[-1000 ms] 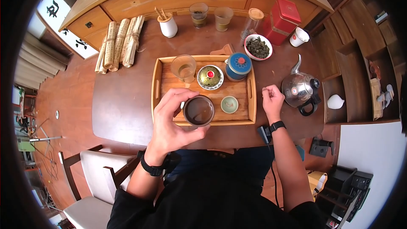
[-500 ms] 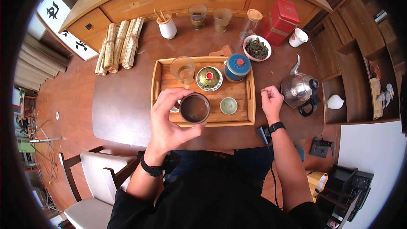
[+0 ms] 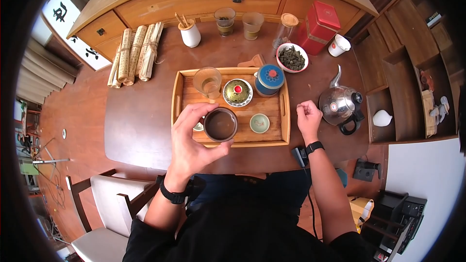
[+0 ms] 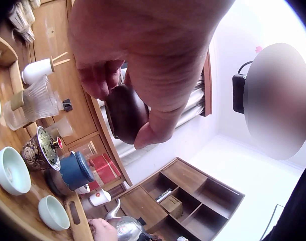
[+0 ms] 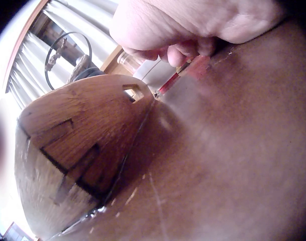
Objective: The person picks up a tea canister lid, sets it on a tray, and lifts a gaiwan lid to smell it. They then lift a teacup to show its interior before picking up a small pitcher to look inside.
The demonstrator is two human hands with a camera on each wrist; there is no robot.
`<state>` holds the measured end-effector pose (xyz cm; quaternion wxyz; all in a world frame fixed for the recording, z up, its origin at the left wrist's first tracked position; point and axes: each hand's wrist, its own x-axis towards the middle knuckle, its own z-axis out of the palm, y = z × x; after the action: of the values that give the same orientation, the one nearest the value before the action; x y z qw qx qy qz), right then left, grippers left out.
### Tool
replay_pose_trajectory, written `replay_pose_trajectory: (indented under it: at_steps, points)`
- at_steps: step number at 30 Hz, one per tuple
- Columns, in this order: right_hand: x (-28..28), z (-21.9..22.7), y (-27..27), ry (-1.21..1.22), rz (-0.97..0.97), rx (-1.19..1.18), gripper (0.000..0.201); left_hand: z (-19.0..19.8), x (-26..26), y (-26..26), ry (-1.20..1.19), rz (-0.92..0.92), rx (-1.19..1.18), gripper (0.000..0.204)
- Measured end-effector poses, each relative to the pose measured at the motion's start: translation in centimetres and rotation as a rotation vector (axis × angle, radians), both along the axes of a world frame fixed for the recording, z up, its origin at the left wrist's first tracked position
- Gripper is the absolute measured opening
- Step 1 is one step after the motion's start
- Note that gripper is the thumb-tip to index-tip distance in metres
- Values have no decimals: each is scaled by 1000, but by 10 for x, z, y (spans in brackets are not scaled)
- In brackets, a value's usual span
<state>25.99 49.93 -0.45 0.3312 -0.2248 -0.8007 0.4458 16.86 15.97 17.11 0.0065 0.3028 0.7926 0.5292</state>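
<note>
I see the dark brown cup (image 3: 220, 124) held in my left hand (image 3: 191, 145), the grip wrapped round it with fingers at the far rim and thumb at the near side; the left wrist view shows it lifted clear in the air. In the head view it sits over the near left part of the wooden tray (image 3: 177, 98), its inside looking dark and glossy. Just right of it on the tray lies a small celadon cup (image 3: 259, 123), and a second pale cup (image 3: 198, 127) peeks out from under my fingers. Further back on the tray stand a ribbed glass pitcher (image 3: 208, 81), a gold lidded gaiwan with a red knob (image 3: 237, 91) and a blue lidded jar (image 3: 270, 79). My right hand (image 3: 309, 116) rests on the table (image 3: 141, 121) just beside the tray's right edge, fingers loosely curled, its grip holding nothing. Beyond it is a steel kettle (image 3: 341, 104). Behind the tray I make out a white bowl of tea leaves (image 3: 291, 57), a red tin (image 3: 319, 26) and bamboo scrolls (image 3: 136, 53).
</note>
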Motion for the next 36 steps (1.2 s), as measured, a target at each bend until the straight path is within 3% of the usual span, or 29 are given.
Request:
replay_pose_trajectory:
  at_steps: [6,19,36]
  points:
    - [-1,2,-2,9,-13,6,14,-4,-3,0,96,49,-4,63]
    - [0,0,-2,8,-5,0,14,0,0,-1,-1,34,-41,62]
    - [-1,-1,0,-8,-8,23,15,0,2,3,120,48,-64,61]
